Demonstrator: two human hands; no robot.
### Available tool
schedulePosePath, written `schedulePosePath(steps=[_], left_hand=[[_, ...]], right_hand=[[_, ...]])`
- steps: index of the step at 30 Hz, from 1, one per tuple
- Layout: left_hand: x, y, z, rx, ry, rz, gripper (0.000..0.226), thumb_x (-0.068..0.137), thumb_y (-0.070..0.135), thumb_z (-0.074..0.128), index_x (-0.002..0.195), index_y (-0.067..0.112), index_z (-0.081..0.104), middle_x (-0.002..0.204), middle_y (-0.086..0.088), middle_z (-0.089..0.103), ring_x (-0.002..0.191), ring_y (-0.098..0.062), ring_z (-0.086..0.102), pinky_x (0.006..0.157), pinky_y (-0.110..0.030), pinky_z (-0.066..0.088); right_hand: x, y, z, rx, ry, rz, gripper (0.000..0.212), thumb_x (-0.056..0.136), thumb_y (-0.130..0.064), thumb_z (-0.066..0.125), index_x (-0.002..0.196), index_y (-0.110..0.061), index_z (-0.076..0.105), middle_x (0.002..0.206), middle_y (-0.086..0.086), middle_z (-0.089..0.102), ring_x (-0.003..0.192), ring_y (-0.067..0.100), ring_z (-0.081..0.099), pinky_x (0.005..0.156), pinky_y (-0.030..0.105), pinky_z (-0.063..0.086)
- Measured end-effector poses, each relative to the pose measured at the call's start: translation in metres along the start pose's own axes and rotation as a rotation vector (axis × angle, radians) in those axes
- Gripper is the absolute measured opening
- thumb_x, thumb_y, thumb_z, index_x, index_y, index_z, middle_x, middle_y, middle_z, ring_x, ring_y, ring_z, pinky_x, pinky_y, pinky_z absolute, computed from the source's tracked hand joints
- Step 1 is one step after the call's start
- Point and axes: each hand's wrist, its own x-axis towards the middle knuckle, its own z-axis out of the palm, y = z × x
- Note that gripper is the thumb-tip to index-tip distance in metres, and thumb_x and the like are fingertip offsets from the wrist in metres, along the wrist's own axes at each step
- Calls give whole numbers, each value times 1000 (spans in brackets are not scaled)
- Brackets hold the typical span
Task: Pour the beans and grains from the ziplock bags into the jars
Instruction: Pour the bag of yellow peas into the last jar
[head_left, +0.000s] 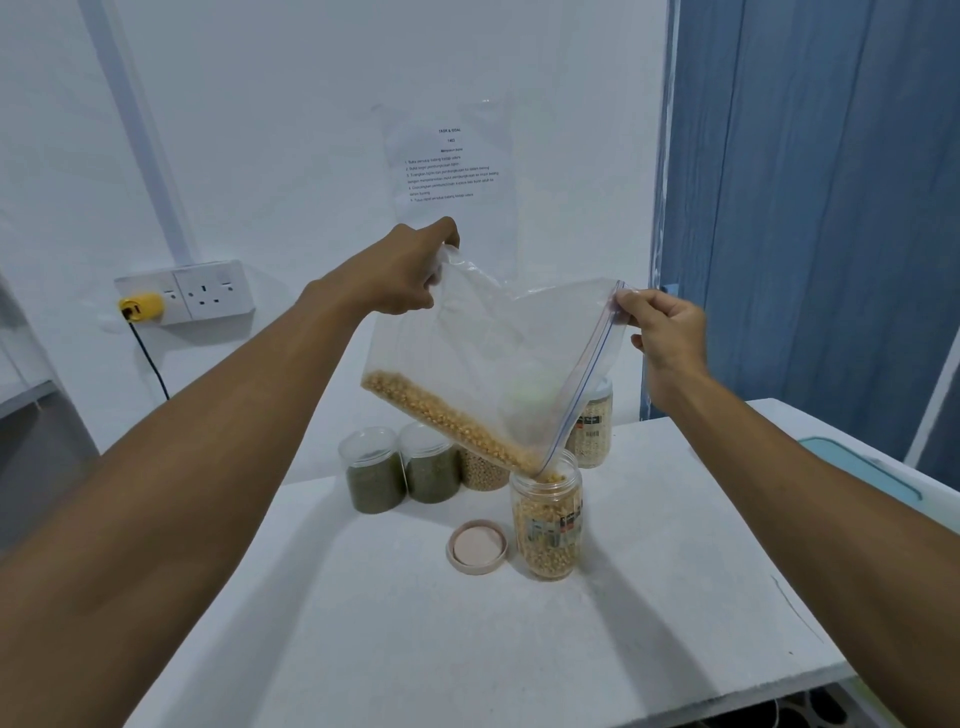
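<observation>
A clear ziplock bag (498, 358) hangs tilted above the table, yellow grains (441, 415) lying along its lower edge. My left hand (410, 275) pinches its upper left corner. My right hand (667, 332) pinches the zip edge at the upper right. The bag's low corner sits in the mouth of an open jar (548, 525), which is nearly full of the same yellow grains. The jar's round lid (477, 546) lies upturned on the table just left of it.
Behind the open jar stand two jars of green beans (374, 475) (431, 467), a jar of pale beans (483, 473) and a capped jar of white grains (589, 431). A wall socket with a yellow plug (140, 307) is at left; a blue curtain (810, 208) hangs at right.
</observation>
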Motion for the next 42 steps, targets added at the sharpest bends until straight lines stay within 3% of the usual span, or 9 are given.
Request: schedulePosePath(steps=[3,7,13,18,25,32,38,42], left_hand=[[1,1,-2,0,-5,-3,55,78,-5,70,116,22,41,92,-8,61,79,-32,62,64,-51,58],[2,1,-2,-3,0,-4,58,77,-5,70,117,23,40,91,-8,60,77,-32,63,62,-49,58],[6,4,-6,0,18,2,56,78,-6,66,119,20,40,95,-9,60,78,-31,61,58,-39,54],[10,7,-4,6,17,8,54,78,-7,64,118,21,40,95,-8,60,76,-28,59,54,-35,50],[17,12,-4,25,36,47,54,76,-8,62,113,24,39,93,-8,59,79,-30,59,58,-44,54],[20,17,-1,27,10,57,57,74,-9,64,110,28,38,91,-6,59,79,-33,61,56,-48,55],[20,19,-2,29,25,61,54,76,-9,63,115,21,40,91,-7,58,79,-31,58,52,-37,50],[21,24,-5,24,36,72,56,76,-9,63,115,23,39,92,-6,57,80,-32,59,57,-45,55]], right_hand=[[1,0,0,3,15,0,8,87,-22,73,80,-18,75,81,-1,73,78,10,67,112,54,36],[0,-2,1,13,28,-8,9,88,-21,72,80,-19,74,83,-2,73,75,7,67,103,41,44],[-1,-4,0,9,17,-21,10,88,-18,72,78,-18,73,84,1,72,69,4,65,92,32,44],[-3,-6,-2,-1,32,-10,9,88,-19,72,80,-17,74,83,-1,72,72,5,66,97,37,44],[-3,-7,-9,-8,42,-19,9,88,-20,72,79,-17,74,78,-3,71,66,1,66,106,43,43],[-4,-3,-15,6,60,-5,10,88,-19,72,79,-18,74,82,-1,74,68,2,67,102,40,44],[-4,-3,-15,4,57,-6,11,88,-19,72,77,-19,74,81,-2,74,70,3,68,105,42,43],[-2,-2,-16,1,57,-10,13,87,-20,73,75,-20,74,78,-2,73,71,5,68,107,45,40]])
